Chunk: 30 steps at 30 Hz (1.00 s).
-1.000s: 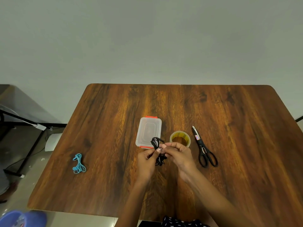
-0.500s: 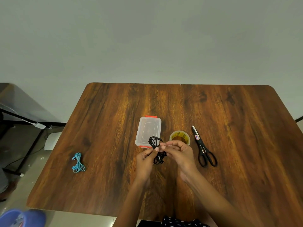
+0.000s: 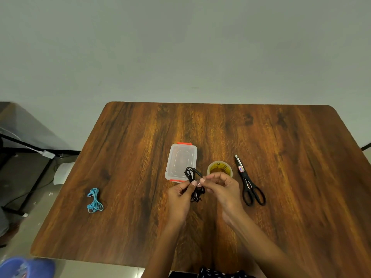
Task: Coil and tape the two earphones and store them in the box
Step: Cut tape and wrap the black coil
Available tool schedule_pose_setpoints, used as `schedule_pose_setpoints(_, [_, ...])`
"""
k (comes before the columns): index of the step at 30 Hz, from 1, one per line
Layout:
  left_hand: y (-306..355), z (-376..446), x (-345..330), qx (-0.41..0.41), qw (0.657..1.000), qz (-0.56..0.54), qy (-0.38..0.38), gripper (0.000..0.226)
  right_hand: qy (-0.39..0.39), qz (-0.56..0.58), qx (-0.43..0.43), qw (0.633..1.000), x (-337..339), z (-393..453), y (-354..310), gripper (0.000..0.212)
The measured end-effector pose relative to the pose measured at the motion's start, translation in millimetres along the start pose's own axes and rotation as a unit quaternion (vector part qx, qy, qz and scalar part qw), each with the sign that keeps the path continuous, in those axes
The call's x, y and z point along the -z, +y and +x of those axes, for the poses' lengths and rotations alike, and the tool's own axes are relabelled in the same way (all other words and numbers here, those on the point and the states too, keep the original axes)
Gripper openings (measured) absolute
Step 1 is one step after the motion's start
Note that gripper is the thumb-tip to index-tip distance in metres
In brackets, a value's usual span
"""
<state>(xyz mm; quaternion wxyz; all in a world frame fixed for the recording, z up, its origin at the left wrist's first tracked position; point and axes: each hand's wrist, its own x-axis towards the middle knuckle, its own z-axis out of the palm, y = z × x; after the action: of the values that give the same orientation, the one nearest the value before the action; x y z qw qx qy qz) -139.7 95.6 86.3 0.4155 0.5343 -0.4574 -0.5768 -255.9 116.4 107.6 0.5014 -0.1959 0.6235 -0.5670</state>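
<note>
**A:** Where are your hands right now?

**B:** Both are raised over the near middle of the wooden table point(image 3: 281, 157). Your left hand point(image 3: 179, 197) has its thumb and forefinger pinched on the black earphone point(image 3: 194, 183), gripping the bundle about halfway along, while the other fingers curl underneath.

**A:** And your right?

**B:** Your right hand point(image 3: 222, 189) meets the left at the same spot — fingertips drawn together, nipping something small and pale right against the cable. It could be a scrap of tape, but it is too small to be sure. The remaining fingers are loosely bent.

**A:** How does the black earphone lie?

**B:** It is coiled into a tight bunch of loops. One end of the loops stands up above your fingers, overlapping the near right corner of the box point(image 3: 180, 163) in this view; the other end hangs below them, above the table.

**A:** What about the second one?

**B:** The blue earphone point(image 3: 94, 200) lies coiled on the table, well apart to your left, near the edge — untouched by either hand.

**A:** And the rest?

**B:** The clear box with orange clips sits just beyond your left hand, its lid on. The tape roll point(image 3: 219, 168) lies flat just beyond your right hand, and the black scissors point(image 3: 249, 183) lie beside it to the right, blades closed and pointing away from you.
</note>
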Motion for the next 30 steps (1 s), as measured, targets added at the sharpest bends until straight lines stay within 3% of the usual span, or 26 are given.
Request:
schedule_pose_setpoints(8, [-1, 1, -1, 0.025, 0.999, -0.021, 0.033, 0.017, 0.0, 0.013, -0.012, 1.0, 5, -1, -2, 0.014])
schedule_pose_setpoints(13, [1, -1, -3, 0.016, 1.0, -0.016, 0.006, 0.019, -0.015, 0.014, -0.039, 0.999, 1, 2, -1, 0.016])
schedule_pose_setpoints(30, [-8, 4, -5, -0.044, 0.988, 0.14, -0.038, 0.016, 0.029, -0.022, -0.056, 0.998, 4, 7, 7, 0.019])
